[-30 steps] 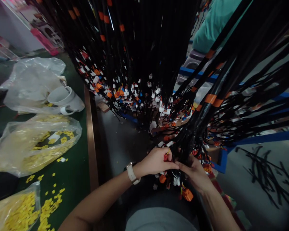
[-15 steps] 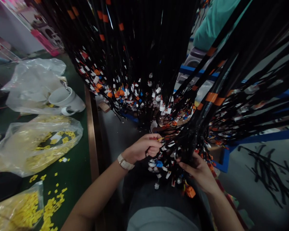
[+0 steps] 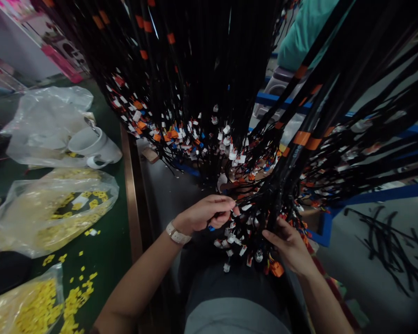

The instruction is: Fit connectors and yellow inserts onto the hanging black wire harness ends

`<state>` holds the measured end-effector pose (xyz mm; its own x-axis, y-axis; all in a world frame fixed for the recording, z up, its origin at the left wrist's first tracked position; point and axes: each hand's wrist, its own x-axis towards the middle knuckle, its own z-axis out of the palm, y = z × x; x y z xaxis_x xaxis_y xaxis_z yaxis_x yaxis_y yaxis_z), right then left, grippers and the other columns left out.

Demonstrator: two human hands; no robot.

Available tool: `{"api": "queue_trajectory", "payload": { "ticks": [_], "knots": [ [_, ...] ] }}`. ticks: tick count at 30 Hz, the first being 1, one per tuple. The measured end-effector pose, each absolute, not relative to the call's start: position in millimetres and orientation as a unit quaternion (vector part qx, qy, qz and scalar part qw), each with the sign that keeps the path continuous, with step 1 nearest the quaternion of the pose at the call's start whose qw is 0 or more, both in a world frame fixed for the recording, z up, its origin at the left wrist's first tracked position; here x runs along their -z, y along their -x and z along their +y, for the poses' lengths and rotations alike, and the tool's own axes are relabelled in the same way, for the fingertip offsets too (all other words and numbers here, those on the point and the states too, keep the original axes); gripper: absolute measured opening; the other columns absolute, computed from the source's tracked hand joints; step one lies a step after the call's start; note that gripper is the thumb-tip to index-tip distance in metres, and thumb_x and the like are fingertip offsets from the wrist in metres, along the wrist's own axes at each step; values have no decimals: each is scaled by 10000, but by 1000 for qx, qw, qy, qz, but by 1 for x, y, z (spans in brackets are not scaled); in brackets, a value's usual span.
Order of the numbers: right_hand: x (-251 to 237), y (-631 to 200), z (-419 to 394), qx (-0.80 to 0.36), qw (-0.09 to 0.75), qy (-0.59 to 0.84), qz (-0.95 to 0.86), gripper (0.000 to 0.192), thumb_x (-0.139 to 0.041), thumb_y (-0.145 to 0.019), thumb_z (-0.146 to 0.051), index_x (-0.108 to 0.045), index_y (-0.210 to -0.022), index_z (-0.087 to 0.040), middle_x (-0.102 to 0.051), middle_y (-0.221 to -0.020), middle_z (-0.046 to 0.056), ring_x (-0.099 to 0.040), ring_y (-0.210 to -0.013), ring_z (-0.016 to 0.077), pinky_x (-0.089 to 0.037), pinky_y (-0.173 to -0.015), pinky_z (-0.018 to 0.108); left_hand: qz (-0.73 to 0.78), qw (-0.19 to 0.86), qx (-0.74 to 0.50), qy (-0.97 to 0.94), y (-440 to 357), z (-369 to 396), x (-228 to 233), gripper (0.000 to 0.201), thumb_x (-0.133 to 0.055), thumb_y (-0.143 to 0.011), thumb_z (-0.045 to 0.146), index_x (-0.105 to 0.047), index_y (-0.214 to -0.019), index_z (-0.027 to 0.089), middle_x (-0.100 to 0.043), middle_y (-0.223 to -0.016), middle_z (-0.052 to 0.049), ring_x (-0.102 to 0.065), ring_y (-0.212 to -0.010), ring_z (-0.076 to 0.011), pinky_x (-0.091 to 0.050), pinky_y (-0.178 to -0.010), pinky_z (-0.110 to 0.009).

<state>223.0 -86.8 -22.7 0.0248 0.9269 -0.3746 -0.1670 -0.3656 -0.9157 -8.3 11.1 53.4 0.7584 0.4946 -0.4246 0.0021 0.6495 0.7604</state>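
A thick black wire harness [image 3: 277, 197] hangs in front of my lap, fanning out at its lower end into thin leads with white connectors [image 3: 234, 239]. My left hand [image 3: 209, 213], with a white watch on its wrist, is closed in a pinch at the left side of these leads; a small blue connector [image 3: 212, 228] shows just under its curled fingers. My right hand [image 3: 288, 243] is wrapped around the harness from the right, thumb in front. An orange connector [image 3: 276, 268] dangles below it.
On the left, a green table [image 3: 107, 278] carries loose yellow pieces [image 3: 73, 301], plastic bags [image 3: 52, 208] and a white mug [image 3: 99, 146]. Many more harnesses [image 3: 195, 60] hang ahead. A blue frame [image 3: 390, 197] stands at right, with black cable pieces [image 3: 379, 246] on the floor. Someone's green clothing [image 3: 303, 32] shows behind.
The blue connector has shifted left, from among the leads to under my left hand. The yellow wire at my left fingertips no longer shows. My right hand stays on the harness.
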Motion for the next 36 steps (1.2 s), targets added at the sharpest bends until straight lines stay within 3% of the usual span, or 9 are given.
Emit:
{"api": "queue_trajectory", "payload": {
  "ticks": [3, 7, 14, 21, 26, 36],
  "knots": [
    [25, -223, -88, -595, 444, 567, -356, 364, -741, -676, -379, -611, -986, -239, -666, -985, 45, -589, -935, 224, -469, -830, 345, 335, 824, -143, -433, 6, 10, -51, 281, -498, -848, 385, -535, -764, 119, -424, -534, 47, -310, -398, -26, -194, -382, -173],
    [30, -223, -89, -579, 443, 569, -380, 367, -736, -690, -371, -604, -1005, -236, -662, -1025, 49, -583, -970, 225, -450, -881, 349, 357, 792, -133, -478, 0, 6, -47, 287, -541, -807, 405, -525, -747, 124, -538, -660, -6, -468, -502, -62, -357, -454, -185],
    [23, -220, -87, -583, 422, 554, -417, 408, -705, -727, -361, -590, -1104, -257, -646, -1109, 44, -567, -1042, 239, -425, -942, 372, 384, 708, -124, -579, -11, -4, -34, 231, -584, -768, 339, -611, -855, 126, -562, -655, 6, -471, -515, -67, -361, -476, -181],
    [19, -210, -82, -616, 364, 558, -420, 395, -690, -726, -404, -643, -1059, -197, -693, -1025, 73, -622, -926, 264, -505, -825, 393, 413, 586, -150, -680, -17, -9, -25, 216, -591, -763, 249, -660, -934, 136, -663, -771, -29, -573, -684, -126, -419, -643, -214],
    [22, -211, -81, -623, 373, 546, -416, 338, -705, -722, -365, -669, -1012, -196, -702, -1007, 63, -633, -887, 241, -498, -815, 368, 412, 531, -160, -723, -20, -12, -27, 179, -669, -704, 278, -609, -811, 148, -643, -765, -3, -554, -683, -122, -387, -630, -204],
    [18, -207, -81, -653, 390, 542, -357, 319, -757, -657, -361, -701, -917, -185, -720, -935, 59, -644, -819, 223, -511, -757, 334, 430, 469, -161, -754, -19, -10, -25, 91, -576, -756, 244, -550, -733, 160, -579, -674, 19, -480, -587, -97, -329, -566, -205]
  ]
}}
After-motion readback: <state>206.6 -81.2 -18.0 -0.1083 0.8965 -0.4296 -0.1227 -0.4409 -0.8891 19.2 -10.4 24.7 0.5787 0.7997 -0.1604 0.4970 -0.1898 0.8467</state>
